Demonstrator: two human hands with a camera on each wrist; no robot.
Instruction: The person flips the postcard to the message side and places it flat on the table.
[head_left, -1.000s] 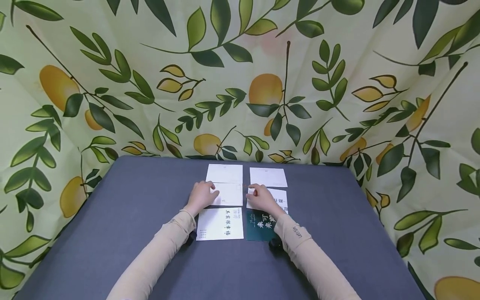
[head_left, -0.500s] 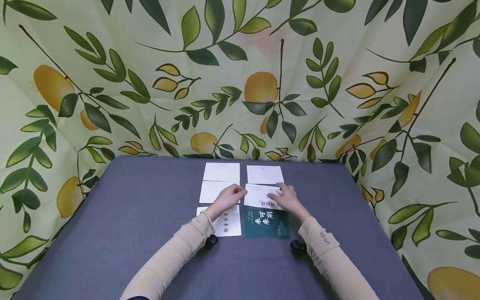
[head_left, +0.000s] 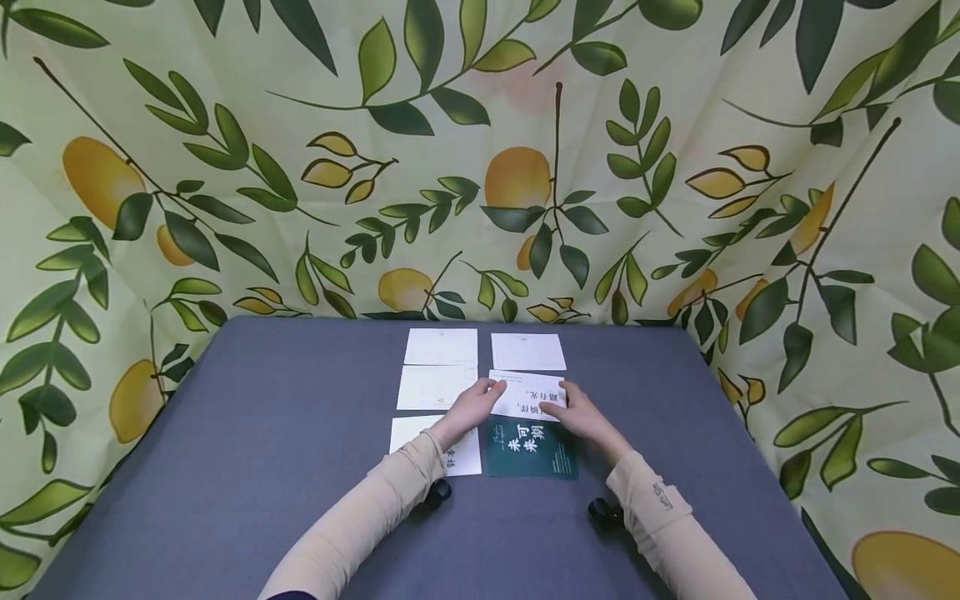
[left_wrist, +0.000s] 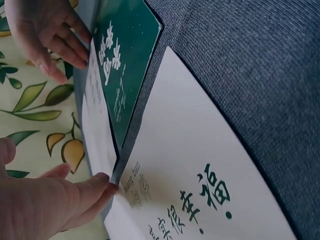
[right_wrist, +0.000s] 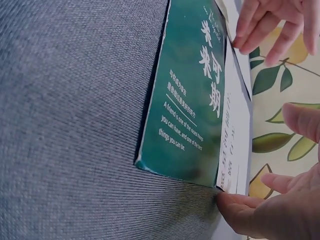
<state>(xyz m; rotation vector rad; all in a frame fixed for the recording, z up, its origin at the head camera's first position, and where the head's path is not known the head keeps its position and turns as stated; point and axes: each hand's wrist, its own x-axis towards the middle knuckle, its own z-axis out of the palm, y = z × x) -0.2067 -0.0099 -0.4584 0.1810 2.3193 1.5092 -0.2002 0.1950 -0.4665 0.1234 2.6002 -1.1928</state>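
Observation:
My left hand (head_left: 472, 406) reaches over the cards, its fingertips at the left edge of a white card with dark lettering (head_left: 517, 388). At that card's right edge is my right hand (head_left: 587, 415), thumb and fingers spread apart. In the right wrist view, the right hand (right_wrist: 280, 205) has a fingertip by the card's near corner. The left wrist view shows the left hand (left_wrist: 55, 202) with extended fingers beside the card's other corner. Just below lies a green card (head_left: 531, 450) with white characters, its top edge close against the white card.
A blank-looking white card (head_left: 528, 352) lies behind the lettered one. In the left column are two pale cards, one farther back (head_left: 441, 347) and one in the middle (head_left: 431, 387), plus a lettered card (head_left: 408, 429) under the left forearm. A grey-blue cloth (head_left: 300, 433) covers the table.
My left hand has moved right from the left column to the lettered card's left edge. My right hand has shifted right to its right edge, uncovering more of the card and the green one.

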